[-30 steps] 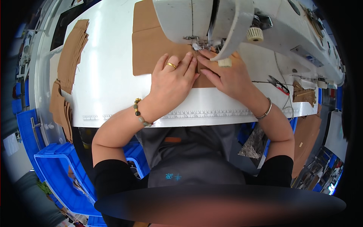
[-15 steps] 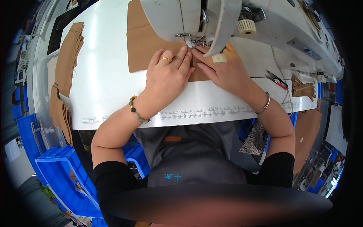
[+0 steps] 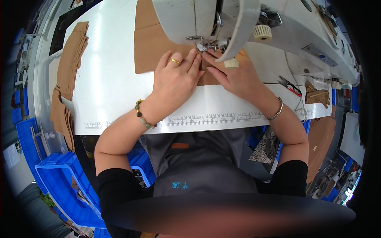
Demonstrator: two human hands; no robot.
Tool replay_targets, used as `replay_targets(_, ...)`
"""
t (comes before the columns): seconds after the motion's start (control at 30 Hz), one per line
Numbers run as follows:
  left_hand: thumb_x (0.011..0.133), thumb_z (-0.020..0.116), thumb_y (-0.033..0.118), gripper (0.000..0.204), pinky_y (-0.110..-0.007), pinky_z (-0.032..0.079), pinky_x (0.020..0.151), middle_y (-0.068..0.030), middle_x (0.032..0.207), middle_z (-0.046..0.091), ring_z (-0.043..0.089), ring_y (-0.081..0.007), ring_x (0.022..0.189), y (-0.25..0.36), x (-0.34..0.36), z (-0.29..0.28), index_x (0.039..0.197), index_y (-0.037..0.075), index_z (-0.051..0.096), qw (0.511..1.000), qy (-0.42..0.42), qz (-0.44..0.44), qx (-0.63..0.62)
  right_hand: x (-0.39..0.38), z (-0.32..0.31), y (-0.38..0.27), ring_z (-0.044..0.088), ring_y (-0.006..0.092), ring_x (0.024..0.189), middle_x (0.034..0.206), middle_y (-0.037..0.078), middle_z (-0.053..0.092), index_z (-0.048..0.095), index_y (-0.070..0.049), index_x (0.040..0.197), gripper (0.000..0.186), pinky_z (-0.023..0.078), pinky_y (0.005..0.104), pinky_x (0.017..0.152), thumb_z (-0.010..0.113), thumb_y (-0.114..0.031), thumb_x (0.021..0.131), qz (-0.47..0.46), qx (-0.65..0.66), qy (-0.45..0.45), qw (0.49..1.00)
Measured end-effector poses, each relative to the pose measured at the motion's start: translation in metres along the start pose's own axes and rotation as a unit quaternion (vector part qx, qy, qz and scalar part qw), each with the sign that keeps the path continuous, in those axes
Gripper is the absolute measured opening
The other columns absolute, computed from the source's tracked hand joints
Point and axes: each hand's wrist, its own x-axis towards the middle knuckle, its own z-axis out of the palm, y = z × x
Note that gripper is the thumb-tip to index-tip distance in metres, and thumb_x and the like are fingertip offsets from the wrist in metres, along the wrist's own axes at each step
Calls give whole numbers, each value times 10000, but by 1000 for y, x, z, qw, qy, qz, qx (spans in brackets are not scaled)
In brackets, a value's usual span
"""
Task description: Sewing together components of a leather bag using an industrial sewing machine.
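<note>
A tan fabric piece [image 3: 152, 43] lies flat on the white sewing table [image 3: 111, 91], running under the head of a white sewing machine [image 3: 206, 16]. My left hand [image 3: 176, 77], with a gold ring, presses flat on the fabric, fingertips close to the presser foot [image 3: 200, 44]. My right hand [image 3: 234, 73] lies beside it, fingers pressing the fabric edge just below the needle area; one finger wears a pale tape wrap. Both hands touch each other at the fingertips. The machine head hides the needle.
A stack of tan cut pieces [image 3: 71, 59] lies along the table's left edge, with more hanging below [image 3: 61, 119]. Scissors [image 3: 287, 84] and a small tan piece [image 3: 317, 94] lie at the right. Blue plastic bins [image 3: 59, 178] stand on the floor at my left.
Both hands have moved with the fabric up toward the machine's needle. The fingertips now sit closer to the presser foot.
</note>
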Motion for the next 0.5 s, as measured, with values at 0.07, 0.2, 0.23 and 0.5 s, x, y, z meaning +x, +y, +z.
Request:
replay_targets(0.07,887,721,237,363,-462,509,1011,-110,1227,750,609,-256,981,0,0,-1,1162,6,772,1000,5,0,2,1,-1,-1,640,267,952,838,67,653,738,-78,1206,330,433,503,1123,718,-228,913,-7,-6,4,1000)
replay_targets(0.2,895,713,245,360,-472,502,1014,-108,1223,753,610,-254,980,0,1,-2,1161,10,774,1000,-5,0,5,2,-4,-3,649,284,903,877,95,683,732,-71,1224,346,453,491,1093,718,-220,912,0,-7,-8,1000)
replay_targets(0.23,895,713,245,360,-472,502,1014,-108,1223,753,610,-254,980,0,1,-3,1161,10,774,1000,0,-2,10,2,-5,-3,649,284,903,877,95,683,732,-71,1224,346,453,491,1093,718,-220,912,-1,-7,-9,1000)
replay_targets(0.5,980,648,365,376,-664,395,1088,-37,1283,727,618,-303,1212,-3,0,-9,1238,116,761,996,-35,-57,62,-3,-8,-22,663,371,996,1096,213,714,685,-10,1293,576,486,475,1048,784,-354,842,7,-18,-57,998)
